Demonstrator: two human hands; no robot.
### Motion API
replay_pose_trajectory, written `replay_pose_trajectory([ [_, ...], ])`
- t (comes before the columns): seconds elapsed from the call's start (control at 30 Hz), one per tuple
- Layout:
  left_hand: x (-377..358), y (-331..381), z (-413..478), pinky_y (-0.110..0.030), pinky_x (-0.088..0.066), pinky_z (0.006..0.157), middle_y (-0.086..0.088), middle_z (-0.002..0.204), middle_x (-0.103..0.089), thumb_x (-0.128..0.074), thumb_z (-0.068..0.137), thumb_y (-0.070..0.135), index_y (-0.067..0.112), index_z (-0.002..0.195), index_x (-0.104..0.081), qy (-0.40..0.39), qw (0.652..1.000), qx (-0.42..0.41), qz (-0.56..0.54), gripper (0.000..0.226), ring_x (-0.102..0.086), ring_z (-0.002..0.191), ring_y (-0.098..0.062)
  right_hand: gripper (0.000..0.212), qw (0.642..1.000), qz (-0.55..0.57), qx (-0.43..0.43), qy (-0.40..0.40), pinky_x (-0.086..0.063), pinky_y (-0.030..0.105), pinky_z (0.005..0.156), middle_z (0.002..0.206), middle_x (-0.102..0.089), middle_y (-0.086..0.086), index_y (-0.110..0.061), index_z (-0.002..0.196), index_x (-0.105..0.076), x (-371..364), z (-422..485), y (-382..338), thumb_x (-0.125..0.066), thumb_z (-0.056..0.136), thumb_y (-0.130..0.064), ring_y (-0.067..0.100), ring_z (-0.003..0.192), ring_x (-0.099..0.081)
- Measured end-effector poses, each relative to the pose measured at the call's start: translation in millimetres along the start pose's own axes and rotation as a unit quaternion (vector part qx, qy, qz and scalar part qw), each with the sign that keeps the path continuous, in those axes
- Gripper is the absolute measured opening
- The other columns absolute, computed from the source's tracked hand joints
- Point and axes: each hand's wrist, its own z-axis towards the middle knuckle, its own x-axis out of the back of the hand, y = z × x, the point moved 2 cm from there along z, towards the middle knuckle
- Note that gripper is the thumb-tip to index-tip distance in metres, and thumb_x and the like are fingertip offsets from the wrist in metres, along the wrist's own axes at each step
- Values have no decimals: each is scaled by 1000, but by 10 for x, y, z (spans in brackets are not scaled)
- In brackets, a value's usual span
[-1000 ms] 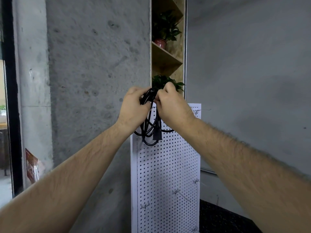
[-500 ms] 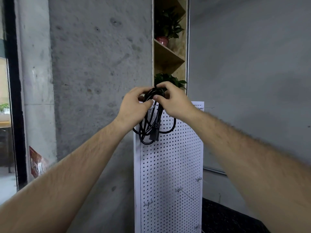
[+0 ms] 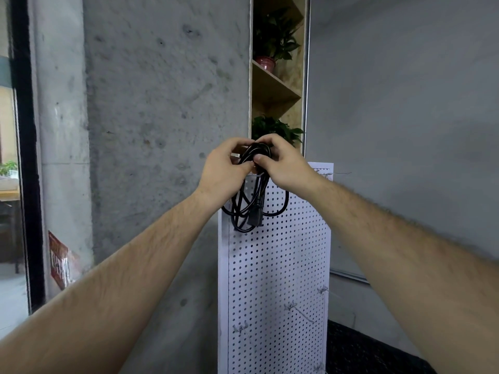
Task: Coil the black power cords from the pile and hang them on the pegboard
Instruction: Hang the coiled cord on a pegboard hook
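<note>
- Two bare forearms are seen reaching in from the lower corners and meeting at the grip.
- The top of a coiled black power cord (image 3: 251, 209) is pinched from the left by the left hand (image 3: 224, 171), with fingers and thumb curled round the bundled strands.
- The same bundle is gripped from the right by the right hand (image 3: 286, 166), its thumb pressed on the front of the strands; the two hands are touching.
- Below the grip the loops are left hanging loose, and a plug (image 3: 255, 217) is seen dangling among them.
- Just behind the grip, a white pegboard (image 3: 278, 265) is stood upright, and the coil is held at its top edge. Whether the cord is caught on a hook cannot be told, as that spot is hidden by the hands.
- Well below the grip, wire hooks (image 3: 297, 310) are fixed in the board.
- Left of the grip, a concrete wall (image 3: 162, 103) is seen, with a red sign (image 3: 59, 260) low on it.
- Above and behind the grip, potted plants (image 3: 272, 41) are kept on a wooden shelf (image 3: 275, 82).
</note>
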Motion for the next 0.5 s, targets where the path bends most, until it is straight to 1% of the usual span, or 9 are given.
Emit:
replay_pose_trajectory([
  [0.07, -11, -59, 1, -9, -51, 75, 11, 103, -71, -72, 87, 1, 23, 118, -68, -2, 1000, 3, 6, 39, -68, 92, -5, 26, 1000, 6, 0, 6, -58, 40, 92, 112, -69, 2, -19, 123, -61, -33, -2, 50, -61, 99, -9, 17, 100, -69],
  [0.13, -26, -124, -13, -9, -50, 77, 12, 104, -71, -73, 87, 1, 23, 120, -69, 2, 1000, 5, 9, 39, -68, 94, -3, 32, 1000, 10, -1, 7, -56, 39, 98, 116, -69, -1, -21, 128, -64, -61, -3, 102, -62, 99, -8, 15, 107, -66],
  [0.2, -36, -185, -52, -8, -50, 80, 14, 106, -72, -73, 88, 3, 21, 122, -71, 9, 1000, 2, 22, 39, -67, 96, 1, 38, 999, 46, -26, -1, -55, 36, 100, 124, -68, 0, -22, 134, -64, -77, -10, 153, -62, 98, -7, 16, 115, -64],
  [0.27, -31, -239, -113, -7, -47, 86, 14, 109, -72, -72, 89, 4, 21, 122, -72, 21, 999, -15, 34, 38, -64, 97, 7, 44, 986, 138, -86, -31, -58, 28, 89, 130, -66, 4, -19, 140, -60, -94, -15, 211, -57, 100, -2, 21, 118, -64],
  [0.33, -25, -293, -196, -6, -43, 89, 17, 108, -69, -70, 90, 2, 20, 123, -72, 36, 997, -41, 51, 38, -61, 97, 12, 46, 965, 216, -133, -63, -57, 26, 80, 131, -67, 7, -17, 142, -58, -117, -19, 265, -53, 101, 2, 24, 119, -65],
  [0.37, -33, -330, -242, -9, -43, 93, 18, 110, -67, -70, 90, 2, 19, 126, -71, 45, 995, -60, 66, 39, -59, 100, 11, 45, 957, 241, -143, -72, -57, 25, 80, 131, -67, 7, -17, 142, -58, -132, -21, 299, -51, 101, 2, 23, 119, -65],
  [0.43, -92, -432, -341, -20, -42, 105, 13, 125, -61, -67, 95, 7, 17, 136, -64, 57, 991, -79, 97, 43, -54, 117, 1, 44, 948, 272, -147, -72, -57, 24, 81, 133, -67, 5, -19, 144, -56, -183, -36, 373, -47, 104, -1, 19, 115, -66],
  [0.47, -139, -489, -398, -23, -39, 111, 8, 135, -57, -63, 98, 9, 17, 142, -58, 55, 990, -80, 107, 45, -50, 126, -6, 44, 946, 281, -149, -67, -56, 25, 85, 133, -67, 4, -22, 144, -56, -217, -53, 419, -45, 106, -4, 17, 115, -66],
  [0.5, -195, -536, -465, -23, -34, 116, 2, 145, -52, -59, 101, 10, 16, 148, -51, 49, 988, -85, 117, 48, -46, 134, -10, 43, 945, 286, -150, -58, -54, 27, 93, 134, -67, 2, -26, 144, -56, -251, -74, 469, -44, 107, -7, 16, 119, -65],
])
